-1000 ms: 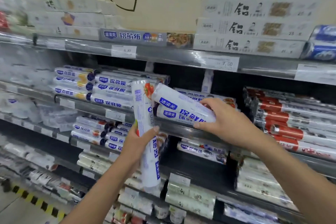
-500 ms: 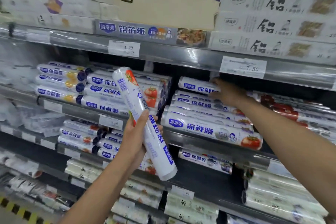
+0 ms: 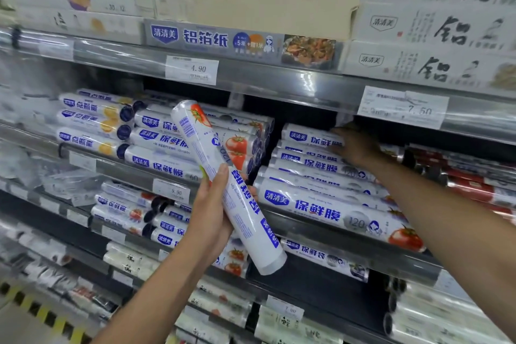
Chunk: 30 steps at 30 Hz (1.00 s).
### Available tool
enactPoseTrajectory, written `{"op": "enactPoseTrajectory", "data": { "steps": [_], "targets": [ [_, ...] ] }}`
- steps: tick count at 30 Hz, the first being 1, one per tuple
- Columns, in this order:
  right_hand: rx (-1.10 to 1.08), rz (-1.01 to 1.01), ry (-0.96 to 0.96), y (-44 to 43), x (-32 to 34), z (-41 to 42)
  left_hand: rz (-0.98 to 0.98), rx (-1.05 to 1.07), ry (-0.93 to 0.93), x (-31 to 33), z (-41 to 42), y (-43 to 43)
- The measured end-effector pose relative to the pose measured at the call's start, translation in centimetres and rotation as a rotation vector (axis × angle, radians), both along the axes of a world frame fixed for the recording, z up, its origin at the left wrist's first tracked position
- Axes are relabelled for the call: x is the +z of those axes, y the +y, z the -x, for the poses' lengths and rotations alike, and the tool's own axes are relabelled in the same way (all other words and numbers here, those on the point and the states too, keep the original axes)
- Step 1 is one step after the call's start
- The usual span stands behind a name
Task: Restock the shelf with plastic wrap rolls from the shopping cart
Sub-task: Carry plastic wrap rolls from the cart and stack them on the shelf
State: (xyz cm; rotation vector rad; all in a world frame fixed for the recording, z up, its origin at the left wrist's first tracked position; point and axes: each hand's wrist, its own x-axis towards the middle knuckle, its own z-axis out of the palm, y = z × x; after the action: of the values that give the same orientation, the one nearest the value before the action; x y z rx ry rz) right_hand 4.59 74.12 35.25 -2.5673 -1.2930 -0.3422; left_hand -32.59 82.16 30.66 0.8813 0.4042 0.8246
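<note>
1. Head view: the left hand is clamped round the middle of a plastic wrap roll, thumb across its front. The roll is tilted in front of the shelf, and I judge it is waiting its turn.
2. The right hand touches the top roll of the stack, probably seating it.
3. Blur hides whether those fingers curl, so I cannot tell that grip. The shopping cart is out of frame.
</note>
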Motion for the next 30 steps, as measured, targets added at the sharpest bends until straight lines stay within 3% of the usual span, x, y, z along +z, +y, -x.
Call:
{"op": "enactPoseTrajectory", "data": {
  "steps": [10,14,17,20,23,26,30],
  "targets": [
    [-0.018,-0.001,-0.023,-0.8,1.6,2.9,-0.012,-0.029,-0.010,-0.2,-0.7,-0.7],
    [0.183,-0.121,0.015,-2.3,3.5,9.0,0.020,-0.068,-0.028,0.3,-1.0,-1.3],
    [0.349,-0.207,0.213,-4.2,4.6,16.4,0.019,-0.124,-0.071,0.8,-1.4,-2.2],
    [0.418,-0.137,0.422,-6.3,4.7,22.5,0.015,-0.172,-0.099,1.1,-2.2,-3.3],
    [0.397,-0.028,0.533,-7.6,3.4,24.6,0.015,-0.209,-0.123,1.4,-3.2,-4.4],
    [0.376,-0.108,0.709,-8.7,2.7,24.2,-0.056,-0.236,-0.119,1.5,-3.6,-5.0],
    [0.217,-0.261,1.509,-11.0,3.5,23.5,-0.113,-0.287,-0.141,1.9,-2.9,-4.2]
  ]
}}
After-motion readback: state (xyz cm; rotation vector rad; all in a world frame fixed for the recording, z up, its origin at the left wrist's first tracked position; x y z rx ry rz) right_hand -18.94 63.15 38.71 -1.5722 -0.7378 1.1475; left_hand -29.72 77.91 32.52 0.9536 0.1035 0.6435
